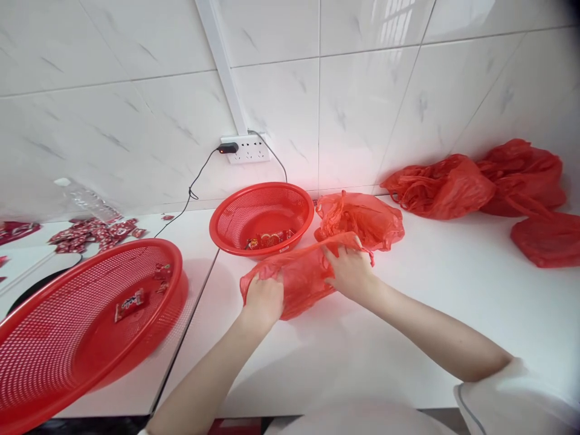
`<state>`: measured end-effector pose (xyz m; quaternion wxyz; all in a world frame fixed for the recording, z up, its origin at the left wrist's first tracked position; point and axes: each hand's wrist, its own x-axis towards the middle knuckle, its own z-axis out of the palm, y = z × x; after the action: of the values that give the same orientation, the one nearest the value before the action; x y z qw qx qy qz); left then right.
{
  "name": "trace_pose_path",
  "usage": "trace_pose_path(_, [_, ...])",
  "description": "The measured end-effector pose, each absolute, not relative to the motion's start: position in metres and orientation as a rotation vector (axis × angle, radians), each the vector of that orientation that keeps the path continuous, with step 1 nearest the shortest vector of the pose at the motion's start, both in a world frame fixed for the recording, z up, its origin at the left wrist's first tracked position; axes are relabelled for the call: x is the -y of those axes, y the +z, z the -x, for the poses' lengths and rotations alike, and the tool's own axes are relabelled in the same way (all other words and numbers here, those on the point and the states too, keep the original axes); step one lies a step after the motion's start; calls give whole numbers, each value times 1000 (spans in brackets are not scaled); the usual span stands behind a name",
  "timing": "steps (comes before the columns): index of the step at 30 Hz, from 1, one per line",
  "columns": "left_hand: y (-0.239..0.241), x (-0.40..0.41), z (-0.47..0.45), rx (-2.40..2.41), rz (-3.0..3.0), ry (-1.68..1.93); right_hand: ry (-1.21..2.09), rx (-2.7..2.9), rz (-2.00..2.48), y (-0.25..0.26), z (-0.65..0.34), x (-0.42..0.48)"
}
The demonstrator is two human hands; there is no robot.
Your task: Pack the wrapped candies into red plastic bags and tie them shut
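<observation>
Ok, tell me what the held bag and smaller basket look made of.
Held bag: probably thin plastic film, slightly glossy; it's creased and translucent. Smaller basket: likely rigid moulded plastic, smooth and shiny, judging by the glossy rim and regularly perforated wall.

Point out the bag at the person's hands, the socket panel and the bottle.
Bag (pixel 304 289): head view, middle of its red film.
Socket panel (pixel 249 152): head view, its white front.
Bottle (pixel 93 202): head view, its clear body.

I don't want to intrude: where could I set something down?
Widest: the tabletop between the right forearm and red plastic bags; then between right and left forearm. Crowded: the left, with large basket and patterned packets; the middle, around the held bag.
</observation>
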<state>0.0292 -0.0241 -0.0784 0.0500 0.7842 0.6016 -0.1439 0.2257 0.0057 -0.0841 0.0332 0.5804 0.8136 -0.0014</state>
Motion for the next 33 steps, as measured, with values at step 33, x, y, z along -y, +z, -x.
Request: trace_pose_path(33, [-109, -33, 61, -1345, -507, 1173, -1358, -3235, -1042, -25, -226, -32])
